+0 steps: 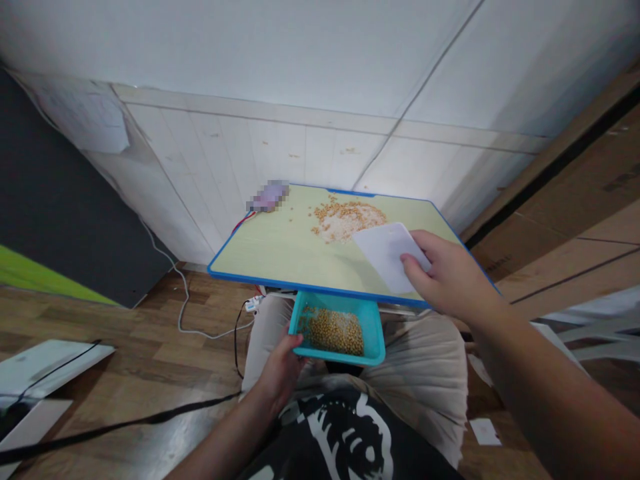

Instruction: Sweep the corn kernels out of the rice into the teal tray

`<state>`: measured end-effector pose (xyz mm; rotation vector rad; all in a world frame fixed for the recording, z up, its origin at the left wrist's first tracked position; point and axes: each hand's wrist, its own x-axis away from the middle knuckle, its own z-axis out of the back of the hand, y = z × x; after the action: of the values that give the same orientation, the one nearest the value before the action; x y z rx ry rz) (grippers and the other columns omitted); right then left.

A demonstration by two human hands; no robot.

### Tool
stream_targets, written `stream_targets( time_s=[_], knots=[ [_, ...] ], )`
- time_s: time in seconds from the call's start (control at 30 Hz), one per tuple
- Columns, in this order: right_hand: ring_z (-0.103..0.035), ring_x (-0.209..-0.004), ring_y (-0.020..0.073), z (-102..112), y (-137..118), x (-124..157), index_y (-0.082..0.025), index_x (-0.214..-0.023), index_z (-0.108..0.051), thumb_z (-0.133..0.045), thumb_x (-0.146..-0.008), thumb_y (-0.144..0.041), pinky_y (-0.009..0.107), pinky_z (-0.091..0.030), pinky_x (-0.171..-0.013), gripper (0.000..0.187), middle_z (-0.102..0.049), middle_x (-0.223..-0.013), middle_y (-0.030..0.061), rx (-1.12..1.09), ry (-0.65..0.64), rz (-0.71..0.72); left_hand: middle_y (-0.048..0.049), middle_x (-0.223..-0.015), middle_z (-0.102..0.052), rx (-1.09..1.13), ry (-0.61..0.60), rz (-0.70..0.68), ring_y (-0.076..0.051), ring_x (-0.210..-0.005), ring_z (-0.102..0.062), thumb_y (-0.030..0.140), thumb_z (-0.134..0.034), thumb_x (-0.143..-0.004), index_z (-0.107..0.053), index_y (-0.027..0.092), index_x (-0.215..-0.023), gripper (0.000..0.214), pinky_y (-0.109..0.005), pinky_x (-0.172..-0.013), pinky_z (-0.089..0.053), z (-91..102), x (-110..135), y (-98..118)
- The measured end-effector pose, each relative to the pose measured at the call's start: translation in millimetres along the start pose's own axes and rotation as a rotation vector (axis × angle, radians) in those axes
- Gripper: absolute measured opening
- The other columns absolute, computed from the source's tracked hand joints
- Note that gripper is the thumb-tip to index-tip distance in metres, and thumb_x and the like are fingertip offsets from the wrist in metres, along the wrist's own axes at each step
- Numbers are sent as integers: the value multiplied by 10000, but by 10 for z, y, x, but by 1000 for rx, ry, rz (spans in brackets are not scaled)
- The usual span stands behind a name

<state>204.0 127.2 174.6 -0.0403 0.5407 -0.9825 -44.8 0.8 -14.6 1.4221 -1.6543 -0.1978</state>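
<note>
My right hand (443, 270) is closed on a flat white plastic scraper (383, 250), held over the right part of a yellow-green board with a blue edge (270, 247). Just beyond the scraper's far edge lies a pile of yellow beans mixed with white grains (347, 220). My left hand (285, 370) grips the left rim of a turquoise tray (373, 333), with the thumb over the edge. Partly under the board's front edge, this tray sits above my lap. Inside it are many yellow beans (335, 330) and some white grains.
A blurred-out purplish item (270, 197) with a red cord rests at the board's far left corner. White wall panels (280, 140) stand behind the board. Cardboard boxes (560, 200) line the right side. A white cable (185, 293) runs along the wooden floor at left.
</note>
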Motion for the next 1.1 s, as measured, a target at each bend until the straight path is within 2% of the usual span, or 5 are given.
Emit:
stream_targets(
  time_s=[0.1,0.2,0.4,0.73,1.1],
  knots=[
    [-701,-857,266,32,-121,-457,-197,-1081,-717,-544,-942,-221,335,-506,-756,224,-766,-927,97,162,-119,19,-100,-1238,-815,17,-11,5,-338,-1236,-722,313,-841,-674,-730,206,-1254,600,-404,-977,-570,10,1,-28],
    [-723,-998,272,-66,-240,-859,-172,-1159,-730,-549,-951,-181,327,-515,-849,276,-794,-1104,130,242,-256,34,-109,-1273,-810,19,-48,-29,-357,-1279,-705,320,-848,-684,-687,216,-1382,723,-433,-1025,-557,2,35,-27],
    [-727,-1159,296,-344,-401,-1340,-124,-1277,-705,-509,-1004,-153,331,-516,-900,337,-767,-1290,210,336,-432,2,-130,-1302,-807,37,-64,-78,-393,-1319,-694,324,-861,-694,-653,234,-1475,813,-501,-1127,-514,27,89,48],
    [-696,-1293,327,-631,-444,-1724,-89,-1390,-677,-533,-1007,-134,351,-550,-990,411,-678,-1474,259,382,-526,-56,-123,-1326,-795,59,-39,-133,-392,-1354,-678,352,-848,-715,-655,257,-1476,791,-512,-1150,-504,65,105,144],
    [-706,-1283,347,-771,-572,-1832,-31,-1383,-693,-576,-965,-104,360,-563,-1005,440,-687,-1448,297,447,-539,-66,-107,-1288,-807,8,-111,-104,-369,-1330,-687,321,-853,-734,-651,272,-1476,771,-490,-1136,-509,143,107,184]
  ],
)
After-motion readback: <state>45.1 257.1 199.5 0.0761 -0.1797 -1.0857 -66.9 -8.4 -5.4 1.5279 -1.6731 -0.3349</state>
